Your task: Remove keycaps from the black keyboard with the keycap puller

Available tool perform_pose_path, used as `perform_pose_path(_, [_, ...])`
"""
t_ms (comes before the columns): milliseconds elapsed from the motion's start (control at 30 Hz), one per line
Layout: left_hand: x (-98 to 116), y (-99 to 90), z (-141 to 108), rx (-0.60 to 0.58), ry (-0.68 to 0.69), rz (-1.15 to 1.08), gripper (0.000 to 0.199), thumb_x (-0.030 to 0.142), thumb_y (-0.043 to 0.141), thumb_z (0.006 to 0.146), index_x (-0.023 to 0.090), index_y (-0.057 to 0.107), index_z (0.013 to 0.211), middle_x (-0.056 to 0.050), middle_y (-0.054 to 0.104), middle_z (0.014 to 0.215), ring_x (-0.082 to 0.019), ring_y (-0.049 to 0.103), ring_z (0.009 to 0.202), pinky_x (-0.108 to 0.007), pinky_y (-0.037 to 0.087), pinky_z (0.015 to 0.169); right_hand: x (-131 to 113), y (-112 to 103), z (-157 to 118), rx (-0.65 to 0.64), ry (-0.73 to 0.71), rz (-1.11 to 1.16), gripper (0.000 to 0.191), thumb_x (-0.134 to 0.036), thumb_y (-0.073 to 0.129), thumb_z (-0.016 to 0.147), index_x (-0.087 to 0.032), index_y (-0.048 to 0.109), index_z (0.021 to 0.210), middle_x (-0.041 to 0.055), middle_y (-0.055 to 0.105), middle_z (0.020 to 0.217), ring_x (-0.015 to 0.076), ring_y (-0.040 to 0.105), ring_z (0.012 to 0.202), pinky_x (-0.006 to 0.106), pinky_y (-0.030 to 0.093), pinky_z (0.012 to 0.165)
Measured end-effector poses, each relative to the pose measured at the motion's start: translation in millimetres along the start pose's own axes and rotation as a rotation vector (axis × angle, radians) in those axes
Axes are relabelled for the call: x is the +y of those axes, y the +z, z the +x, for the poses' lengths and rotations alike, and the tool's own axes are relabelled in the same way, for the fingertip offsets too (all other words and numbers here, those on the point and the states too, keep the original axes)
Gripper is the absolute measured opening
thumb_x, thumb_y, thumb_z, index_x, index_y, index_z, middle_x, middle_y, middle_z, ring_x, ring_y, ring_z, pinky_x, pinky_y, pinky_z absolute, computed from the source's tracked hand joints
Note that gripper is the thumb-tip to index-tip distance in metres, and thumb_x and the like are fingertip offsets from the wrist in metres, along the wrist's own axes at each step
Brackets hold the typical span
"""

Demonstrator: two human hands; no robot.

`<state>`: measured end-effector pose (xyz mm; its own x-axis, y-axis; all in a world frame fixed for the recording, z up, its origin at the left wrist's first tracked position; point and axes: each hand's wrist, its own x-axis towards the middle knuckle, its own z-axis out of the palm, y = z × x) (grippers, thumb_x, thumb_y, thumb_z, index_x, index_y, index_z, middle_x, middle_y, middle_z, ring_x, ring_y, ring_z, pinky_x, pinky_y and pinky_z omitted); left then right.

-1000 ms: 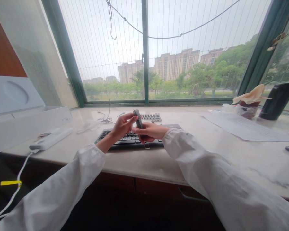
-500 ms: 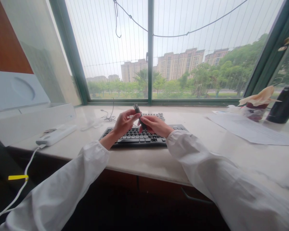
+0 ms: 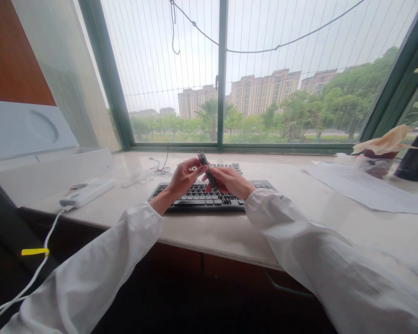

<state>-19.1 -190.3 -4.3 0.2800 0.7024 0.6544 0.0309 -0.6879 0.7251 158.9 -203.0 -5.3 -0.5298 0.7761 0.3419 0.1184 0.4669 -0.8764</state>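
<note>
A small dark stick-like object [image 3: 204, 160] is held at a slant between both hands, its upper end leaning left. My left hand [image 3: 185, 177] pinches its upper part from the left. From the right, my right hand [image 3: 232, 181] grips its lower part. What the object is cannot be made out. Below the hands lies a black keyboard [image 3: 191, 202], several of its key places looking bare. Behind the hands, partly hidden, is a group of light keycaps [image 3: 235, 168].
A white power strip [image 3: 87, 192] with a white cable lies at the left, by a white box [image 3: 59, 176]. A thin cable [image 3: 161, 170] is coiled near the window. Papers [image 3: 372, 188], a dark bottle [image 3: 416, 155] and a wrapped item [image 3: 379, 160] stand or lie at right.
The whole view has shifted slightly, so things appear a little farther right. Both hands still hold the dark object, with little change in their grip.
</note>
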Motion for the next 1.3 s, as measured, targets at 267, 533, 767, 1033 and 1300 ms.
perform_pose_path(267, [-7.2,-2.4,1.3,-0.018,0.015,-0.022,0.034,0.042,0.066,0.079,0.013,0.065,0.096,0.004,0.052,0.056,-0.003,0.034,0.042,-0.017,0.025,0.038,-2.0,-2.1,-0.6,-0.011,0.005,-0.011,0.050,-0.059,0.042,0.088,-0.013,0.062,0.089,0.0060,0.068,0.070,0.0038,0.038,0.039,0.017,0.026,0.037])
perform_pose_path(533, [-6.7,2.5,-2.2,-0.144,0.066,0.096,0.044,0.048,0.056,0.085,0.014,0.062,0.112,-0.007,0.067,0.087,-0.013,0.060,0.066,-0.021,0.046,0.054,-10.0,-7.9,-4.0,-0.158,0.087,-0.131,0.048,-0.056,0.060,0.080,-0.018,0.058,0.110,0.0043,0.069,0.078,0.0068,0.054,0.046,0.016,0.035,0.036])
perform_pose_path(767, [-7.0,-1.1,-4.7,-0.118,0.180,0.682,0.033,0.043,0.045,0.092,0.017,0.065,0.095,-0.004,0.068,0.088,-0.012,0.057,0.066,-0.023,0.042,0.061,-7.6,-22.6,-4.1,-0.016,0.132,-0.185,0.044,-0.058,0.064,0.074,-0.015,0.058,0.082,0.0076,0.069,0.077,0.0110,0.061,0.054,0.019,0.047,0.041])
perform_pose_path(1033, [-4.4,1.8,-10.2,-0.213,0.256,0.922,0.032,0.042,0.041,0.094,0.019,0.064,0.088,-0.001,0.067,0.078,-0.011,0.055,0.061,-0.023,0.035,0.058,-2.3,-22.0,-1.9,0.048,0.240,0.070,0.051,-0.064,0.049,0.083,-0.015,0.061,0.089,0.0072,0.067,0.072,0.0137,0.064,0.056,0.027,0.058,0.055])
perform_pose_path(1300, [-7.7,-0.4,-9.7,-0.263,0.267,0.908,0.034,0.045,0.043,0.092,0.020,0.066,0.088,-0.001,0.067,0.077,-0.013,0.057,0.064,-0.023,0.035,0.059,-0.6,-21.0,-0.6,0.055,0.202,0.089,0.027,-0.035,0.072,0.075,-0.012,0.062,0.085,0.0078,0.067,0.078,0.0143,0.065,0.064,0.028,0.059,0.061])
